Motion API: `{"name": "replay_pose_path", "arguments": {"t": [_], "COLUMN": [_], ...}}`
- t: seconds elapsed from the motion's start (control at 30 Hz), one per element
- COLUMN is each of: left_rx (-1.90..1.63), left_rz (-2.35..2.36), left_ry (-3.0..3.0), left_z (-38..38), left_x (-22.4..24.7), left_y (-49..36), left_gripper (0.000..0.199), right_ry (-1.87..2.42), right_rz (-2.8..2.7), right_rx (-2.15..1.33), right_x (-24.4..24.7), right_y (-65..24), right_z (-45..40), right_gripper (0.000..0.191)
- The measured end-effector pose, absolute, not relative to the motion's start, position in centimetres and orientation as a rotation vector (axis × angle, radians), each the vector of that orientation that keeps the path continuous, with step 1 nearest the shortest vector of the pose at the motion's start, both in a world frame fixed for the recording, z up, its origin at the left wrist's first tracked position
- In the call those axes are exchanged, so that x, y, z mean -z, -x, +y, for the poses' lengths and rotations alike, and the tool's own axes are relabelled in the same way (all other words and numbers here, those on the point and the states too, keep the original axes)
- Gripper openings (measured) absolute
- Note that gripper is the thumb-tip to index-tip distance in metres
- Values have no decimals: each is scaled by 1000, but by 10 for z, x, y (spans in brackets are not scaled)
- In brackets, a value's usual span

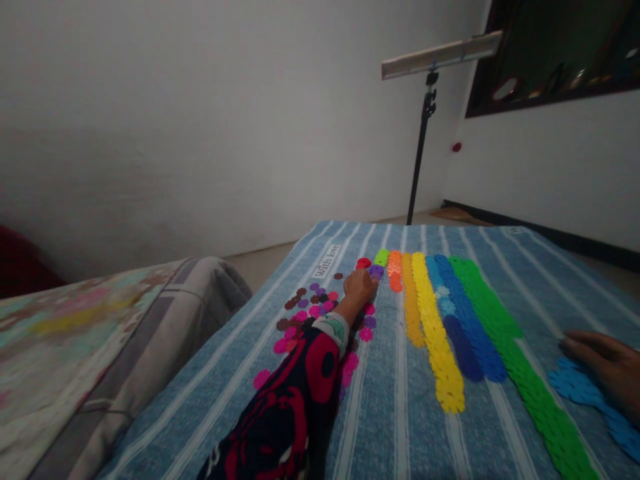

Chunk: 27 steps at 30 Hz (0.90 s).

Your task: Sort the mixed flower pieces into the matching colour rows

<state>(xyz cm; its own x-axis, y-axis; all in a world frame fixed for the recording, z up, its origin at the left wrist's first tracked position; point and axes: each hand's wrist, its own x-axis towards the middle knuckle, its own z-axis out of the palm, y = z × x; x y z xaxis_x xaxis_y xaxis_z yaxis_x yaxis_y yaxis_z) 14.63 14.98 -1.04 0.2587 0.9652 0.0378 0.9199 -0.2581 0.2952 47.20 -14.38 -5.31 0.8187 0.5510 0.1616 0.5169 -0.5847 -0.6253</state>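
Observation:
My left hand (360,287) is closed over the far part of the cloth, its fingertips pinched on a purple notched plastic disc (377,271). A red disc (363,263) lies just beyond its knuckles. Around the wrist are scattered pink discs (367,334), brown discs (284,325) and purple ones, partly hidden under the patterned sleeve. At the right edge, my right hand (607,363) rests over a strip of light blue discs (575,383). Its fingers are stretched out, lying over the strip, and part of the hand is out of frame.
Rows of overlapping discs run lengthwise: orange (395,270), amber (413,307), yellow (435,340), dark blue (465,353) and green (530,380). A striped blue cloth (380,413) covers the table. A bed (100,333) stands left; a light stand (420,147) rises behind.

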Motion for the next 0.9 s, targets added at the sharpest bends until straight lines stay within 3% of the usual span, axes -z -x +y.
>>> {"name": "replay_pose_path", "arguments": {"t": [0.9], "left_rx": [-344], "left_rz": [1765], "left_ry": [-2220], "left_z": [157], "left_x": [16], "left_y": [-147], "left_gripper": [36], "right_ry": [2282], "right_rz": [-666], "right_rx": [-193], "right_x": [49], "right_y": [-467], "right_z": [-144], "right_gripper": [61]}}
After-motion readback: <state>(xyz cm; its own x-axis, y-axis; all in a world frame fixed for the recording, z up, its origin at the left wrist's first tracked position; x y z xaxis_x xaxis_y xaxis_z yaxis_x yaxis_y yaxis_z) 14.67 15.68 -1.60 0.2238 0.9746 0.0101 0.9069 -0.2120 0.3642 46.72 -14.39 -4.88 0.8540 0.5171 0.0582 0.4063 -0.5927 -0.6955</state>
